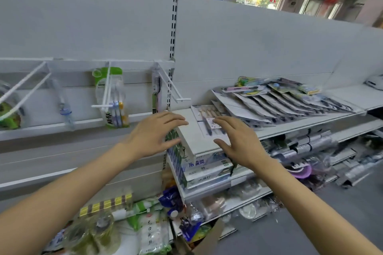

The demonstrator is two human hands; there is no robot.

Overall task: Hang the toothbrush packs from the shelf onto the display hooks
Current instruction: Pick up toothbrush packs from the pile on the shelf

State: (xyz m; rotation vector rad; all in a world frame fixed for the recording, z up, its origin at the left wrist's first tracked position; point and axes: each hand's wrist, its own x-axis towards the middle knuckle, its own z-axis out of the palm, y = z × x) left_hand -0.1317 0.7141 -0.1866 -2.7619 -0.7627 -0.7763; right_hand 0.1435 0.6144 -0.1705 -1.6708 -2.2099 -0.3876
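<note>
A row of toothbrush packs [275, 99] lies overlapped along the white shelf [294, 128] at the right. The nearest pack [204, 113] lies flat at the shelf's left end. My right hand [238, 141] hovers over its near end with fingers spread, holding nothing. My left hand [154, 133] is stretched out flat beside the shelf's left corner, also empty. White display hooks stick out from the back panel at the left: one hook [176, 91] with a single pack [155, 93] behind it, another hook [106, 91] carrying a green pack [113, 99].
A further double hook [22, 87] and a hanging small item [66, 113] are at the far left. Boxed goods [205, 170] fill the shelf below my hands. Bagged goods and a cardboard box [209, 240] crowd the floor below. Grey floor lies to the right.
</note>
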